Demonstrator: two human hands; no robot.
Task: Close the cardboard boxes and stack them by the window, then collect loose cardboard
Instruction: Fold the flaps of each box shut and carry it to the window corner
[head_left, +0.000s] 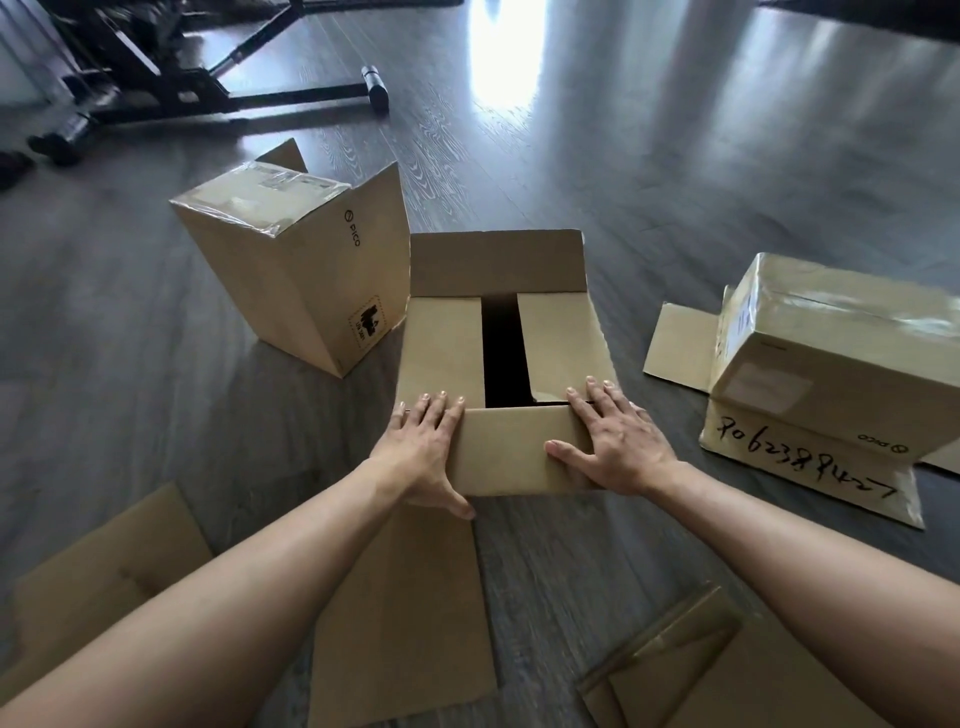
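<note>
A brown cardboard box (447, 348) stands on the dark floor in front of me. Its two side flaps are folded in with a dark gap between them, and its far flap (496, 262) stands upright. The near flap (511, 449) is half folded over. My left hand (423, 452) lies flat on that flap's left edge, fingers straight. On its right side my right hand (615, 441) presses flat, thumb spread. A taped box (291, 260) stands tilted at the left. A third box (831, 358) with handwritten numbers lies at the right.
Loose flat cardboard sheets lie near me: one at the lower left (104, 577), one in the lower middle (405, 618), one at the lower right (691, 670). A black metal frame (171, 83) stands at the far left. Bright light reflects off the far floor.
</note>
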